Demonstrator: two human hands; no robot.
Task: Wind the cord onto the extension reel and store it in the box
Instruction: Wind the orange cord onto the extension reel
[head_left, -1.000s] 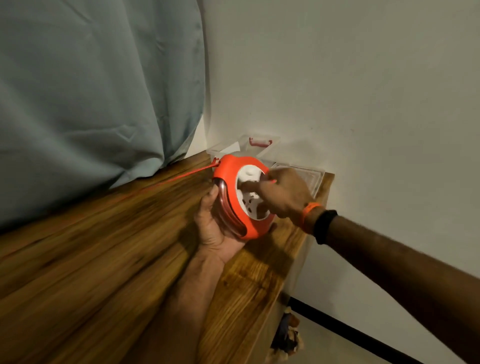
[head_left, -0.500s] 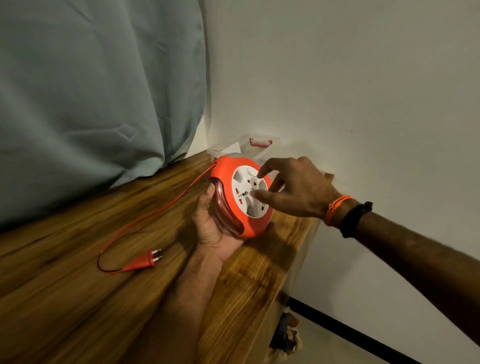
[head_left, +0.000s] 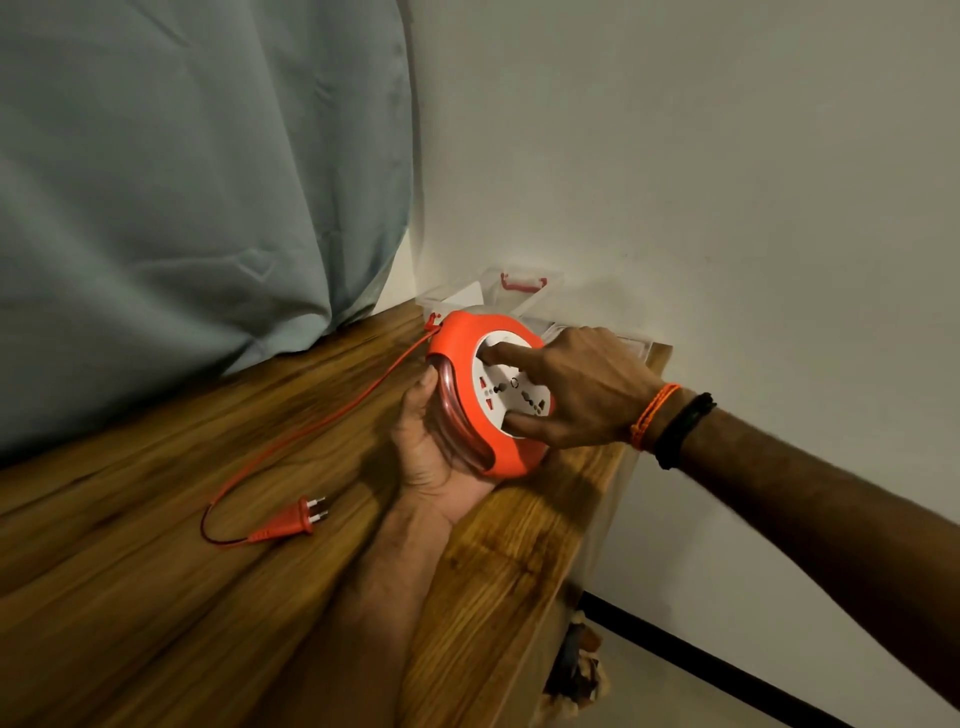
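An orange extension reel (head_left: 467, 358) with a white socket face stands on edge near the table's far right corner. My left hand (head_left: 431, 447) cups it from below and behind. My right hand (head_left: 576, 389) lies on the white face, with the forefinger at its top and the thumb at its bottom. A thin orange cord (head_left: 332, 415) runs from the reel's top left across the table and curls round to an orange two-pin plug (head_left: 288, 525). Behind the reel a clear plastic box (head_left: 524, 291) with a red latch stands against the wall.
The wooden table (head_left: 156, 571) ends in an edge just right of the reel, with floor and a small heap of things (head_left: 576, 670) below. A grey-blue curtain (head_left: 182, 182) hangs along the table's back. A pale wall closes the right side.
The cord has shortened and the plug has slid into sight on the table, then a little further right. My right hand has turned on the white face, fingers spread wider.
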